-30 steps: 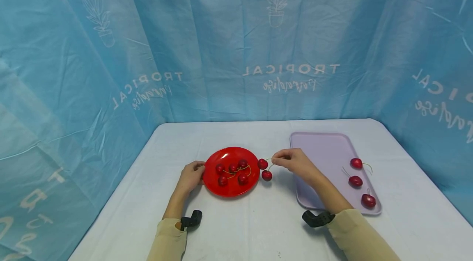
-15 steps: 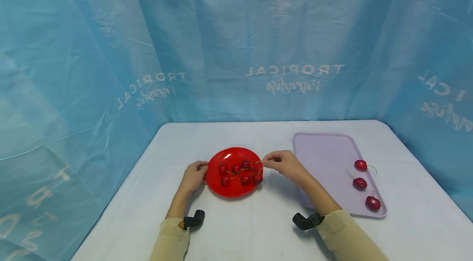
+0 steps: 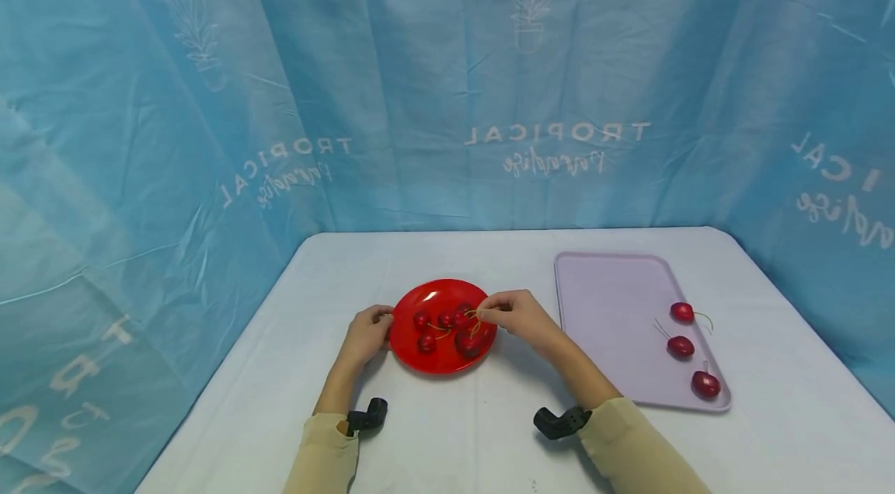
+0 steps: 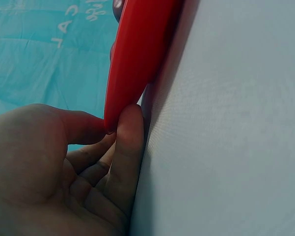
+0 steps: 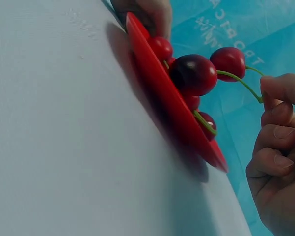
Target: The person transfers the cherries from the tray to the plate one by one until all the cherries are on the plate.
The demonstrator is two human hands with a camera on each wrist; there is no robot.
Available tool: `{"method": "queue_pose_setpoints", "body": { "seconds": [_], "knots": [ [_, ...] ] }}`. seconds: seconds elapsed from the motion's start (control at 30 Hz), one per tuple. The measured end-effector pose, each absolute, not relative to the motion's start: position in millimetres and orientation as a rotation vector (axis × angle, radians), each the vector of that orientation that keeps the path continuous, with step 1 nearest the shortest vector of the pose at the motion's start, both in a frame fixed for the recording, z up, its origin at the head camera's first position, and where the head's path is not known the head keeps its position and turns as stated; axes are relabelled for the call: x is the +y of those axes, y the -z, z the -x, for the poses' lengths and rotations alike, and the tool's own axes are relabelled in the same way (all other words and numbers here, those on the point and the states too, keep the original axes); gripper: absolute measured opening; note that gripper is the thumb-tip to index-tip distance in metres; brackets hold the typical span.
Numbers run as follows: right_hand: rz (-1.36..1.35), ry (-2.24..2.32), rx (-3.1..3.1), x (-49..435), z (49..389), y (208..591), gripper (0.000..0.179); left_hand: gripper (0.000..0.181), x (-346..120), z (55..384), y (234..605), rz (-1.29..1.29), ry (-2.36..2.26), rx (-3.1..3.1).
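My left hand pinches the left rim of a red plate, thumb on top and fingers beneath, as the left wrist view shows. Several red cherries with green stems lie on this plate. Over its right side, my right hand pinches the stems of a pair of cherries. In the right wrist view, the darker cherry of the pair hangs nearest the camera, and the other cherry is beside it. Whether the pair touches the plate or the fruit under it, I cannot tell.
A pale purple tray lies on the white table at the right. On its right side are three cherries with stems. A blue printed curtain hangs behind and along the sides.
My right hand has moved left, carrying the cherry pair from beside the plate to over its right part. The left hand keeps its grip on the rim.
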State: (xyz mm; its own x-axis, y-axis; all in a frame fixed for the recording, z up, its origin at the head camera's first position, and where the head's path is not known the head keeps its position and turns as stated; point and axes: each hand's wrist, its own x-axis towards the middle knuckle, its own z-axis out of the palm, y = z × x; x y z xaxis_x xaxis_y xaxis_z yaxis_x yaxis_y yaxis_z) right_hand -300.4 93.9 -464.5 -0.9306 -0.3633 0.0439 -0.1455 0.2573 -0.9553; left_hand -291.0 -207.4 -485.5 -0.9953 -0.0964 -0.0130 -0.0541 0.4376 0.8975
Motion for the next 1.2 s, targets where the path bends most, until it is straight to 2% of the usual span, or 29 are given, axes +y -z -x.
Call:
{"method": "queue_pose_setpoints", "body": {
  "seconds": [0.3,0.9,1.2],
  "knots": [
    [0.532,1.755,2.324,79.9,301.1,475.2,0.018,0.029,-208.8,292.1,487.3,-0.128,1.643,-2.619],
    [0.444,1.755,2.547,63.0,292.0,482.3,0.006,0.029,-208.1,293.0,485.8,-0.146,1.625,-2.630],
    [0.419,1.699,2.615,61.7,287.2,478.5,0.009,0.029,-208.3,293.1,487.7,-0.138,1.619,-2.629]
  ]
}}
